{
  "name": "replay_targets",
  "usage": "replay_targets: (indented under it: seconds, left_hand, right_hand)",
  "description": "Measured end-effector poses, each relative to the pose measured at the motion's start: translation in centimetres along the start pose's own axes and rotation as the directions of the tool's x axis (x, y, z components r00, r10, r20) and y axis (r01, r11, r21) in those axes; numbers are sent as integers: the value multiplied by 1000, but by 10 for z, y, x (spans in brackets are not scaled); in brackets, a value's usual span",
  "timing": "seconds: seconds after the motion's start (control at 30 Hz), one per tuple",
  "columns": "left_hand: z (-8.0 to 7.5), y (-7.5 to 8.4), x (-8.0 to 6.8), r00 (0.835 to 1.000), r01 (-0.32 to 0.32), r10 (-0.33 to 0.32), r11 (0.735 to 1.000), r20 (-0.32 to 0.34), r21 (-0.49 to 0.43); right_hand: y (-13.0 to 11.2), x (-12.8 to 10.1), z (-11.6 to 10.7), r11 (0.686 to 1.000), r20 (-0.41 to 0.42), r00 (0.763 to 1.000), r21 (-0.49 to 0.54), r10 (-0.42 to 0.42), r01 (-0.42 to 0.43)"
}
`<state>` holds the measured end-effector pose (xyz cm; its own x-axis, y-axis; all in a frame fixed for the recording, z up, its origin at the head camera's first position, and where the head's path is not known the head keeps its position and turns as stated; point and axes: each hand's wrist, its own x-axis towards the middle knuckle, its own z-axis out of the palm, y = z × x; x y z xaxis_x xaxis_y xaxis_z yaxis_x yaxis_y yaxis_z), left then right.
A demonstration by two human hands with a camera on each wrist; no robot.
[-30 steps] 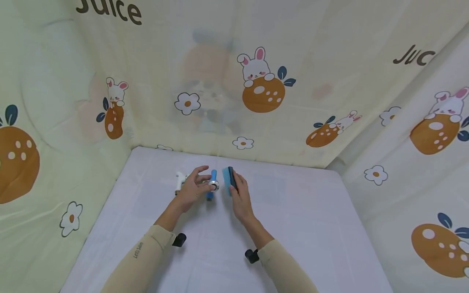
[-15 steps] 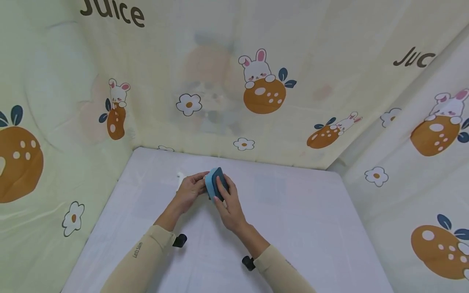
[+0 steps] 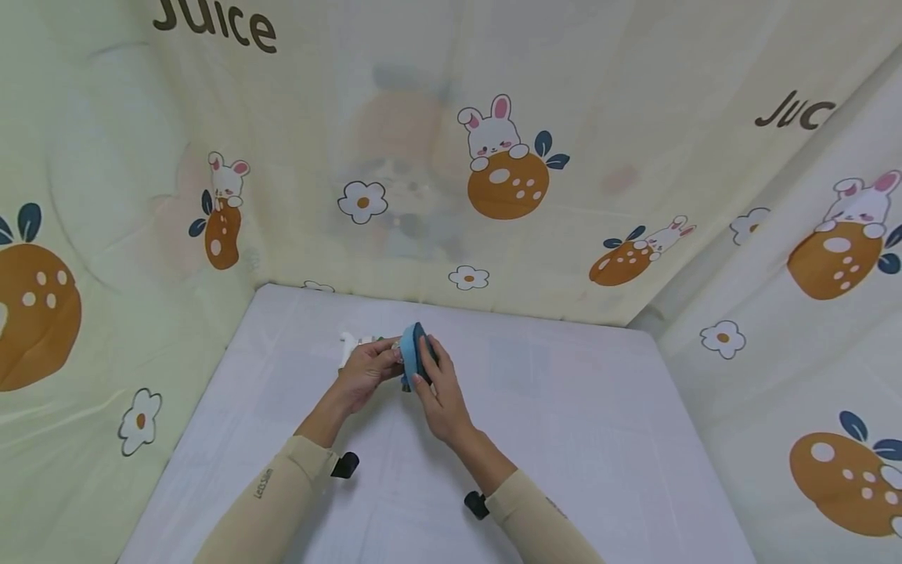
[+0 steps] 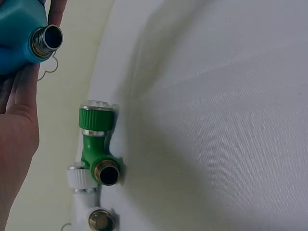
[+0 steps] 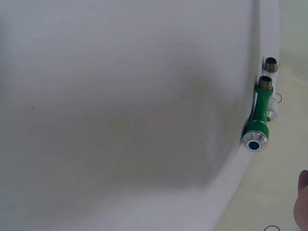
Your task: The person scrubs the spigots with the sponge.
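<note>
Pinching a blue valve (image 4: 32,47): left fingers (image 3: 384,359); gripping a sponge (image 3: 409,352) beside it: right fingers (image 3: 441,359)

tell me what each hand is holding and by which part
The right hand holds a light-blue oblong pad by its dark-blue back. The left hand holds a blue valve with a threaded metal end; the exact spot gripped is hidden.

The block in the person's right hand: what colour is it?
The block is light blue with a dark blue back, best seen in the head view.
</note>
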<state>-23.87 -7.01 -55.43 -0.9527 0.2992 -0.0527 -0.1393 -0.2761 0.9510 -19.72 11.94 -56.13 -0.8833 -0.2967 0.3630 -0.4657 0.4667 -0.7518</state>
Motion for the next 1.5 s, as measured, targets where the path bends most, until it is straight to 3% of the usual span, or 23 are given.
replay_targets:
  seconds: [0.2, 0.73, 0.97, 1.2, 1.33, 1.5]
  left_hand:
    - [-2, -1, -1, 1000, 3, -3, 1000, 11, 5]
    - [-1, 2, -7, 1000, 9, -9, 999, -1, 44]
    - [1, 4, -7, 999, 26, -29, 992, 22, 121]
    - [4, 6, -10, 998, 31, -40, 979, 42, 200]
    - [6, 8, -11, 997, 25, -42, 975, 70, 219]
    - [5, 6, -11, 995, 38, -58, 972, 80, 231]
  right_hand:
    - [-1, 1, 0, 1000, 8, 1000, -2, 16, -16]
    - [-1, 2, 0, 978, -86, 992, -197, -88, 70]
    - [2, 4, -3, 957, -91, 996, -288, 21, -47]
    - [8, 4, -4, 944, -103, 993, -316, 64, -94]
    - [10, 6, -7, 951, -107, 987, -274, 119, -144]
    - [13, 7, -9, 961, -86, 967, -123, 239, -248]
